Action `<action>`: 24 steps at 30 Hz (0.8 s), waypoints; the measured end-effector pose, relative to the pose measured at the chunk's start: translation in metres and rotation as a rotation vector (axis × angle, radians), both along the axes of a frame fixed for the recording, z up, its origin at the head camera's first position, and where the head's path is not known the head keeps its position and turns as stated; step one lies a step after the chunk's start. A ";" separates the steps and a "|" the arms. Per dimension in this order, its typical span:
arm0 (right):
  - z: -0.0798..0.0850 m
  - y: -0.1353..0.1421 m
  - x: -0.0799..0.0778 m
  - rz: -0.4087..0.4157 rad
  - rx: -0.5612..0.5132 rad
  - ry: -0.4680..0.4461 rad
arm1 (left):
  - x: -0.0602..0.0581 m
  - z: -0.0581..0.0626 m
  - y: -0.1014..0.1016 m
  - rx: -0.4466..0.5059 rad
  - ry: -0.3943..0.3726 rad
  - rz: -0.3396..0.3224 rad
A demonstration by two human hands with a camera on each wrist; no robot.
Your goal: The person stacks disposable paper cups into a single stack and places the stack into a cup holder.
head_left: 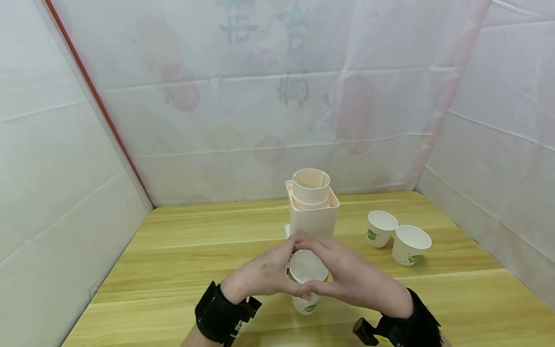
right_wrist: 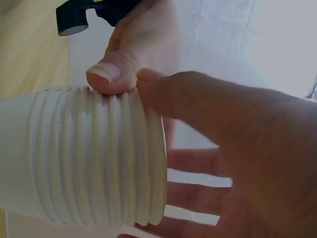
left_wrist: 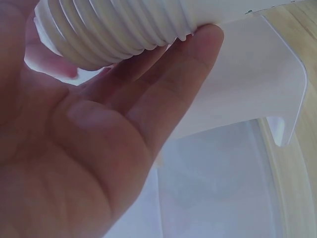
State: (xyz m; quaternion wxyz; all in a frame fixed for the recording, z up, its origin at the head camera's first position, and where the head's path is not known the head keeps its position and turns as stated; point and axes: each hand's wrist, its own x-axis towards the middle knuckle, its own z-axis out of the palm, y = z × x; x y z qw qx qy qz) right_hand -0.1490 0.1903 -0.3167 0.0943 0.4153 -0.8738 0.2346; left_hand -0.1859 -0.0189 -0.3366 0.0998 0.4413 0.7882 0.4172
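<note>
A stack of nested white paper cups (head_left: 309,266) stands upright on the table, its open top facing up and a green leaf print low on its side. From the left, my left hand (head_left: 265,273) curls around the upper rims. My right hand (head_left: 347,272) wraps the same rims from the right, and the two thumbs meet at the near side. Several ridged rims of the stack (right_wrist: 94,158) show in the right wrist view, with thumbs on them. In the left wrist view, the left fingers (left_wrist: 173,89) touch the rims of the stack (left_wrist: 124,29).
Just behind the stack stands a cream square container (head_left: 313,224) with a round cylinder (head_left: 310,193) inside it. Two single paper cups stand at the right, one farther back (head_left: 376,233) and one nearer (head_left: 405,253). White sheeting (head_left: 260,120) borders the wooden table (head_left: 195,250).
</note>
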 end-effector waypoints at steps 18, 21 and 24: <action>0.001 0.010 -0.003 -0.099 -0.051 -0.185 | 0.001 0.000 0.001 -0.064 0.003 0.008; 0.004 0.015 -0.005 -0.148 -0.048 -0.190 | 0.000 0.000 0.002 -0.064 0.009 0.001; 0.006 0.021 -0.006 -0.185 -0.048 -0.177 | 0.000 -0.001 0.002 -0.064 0.010 -0.001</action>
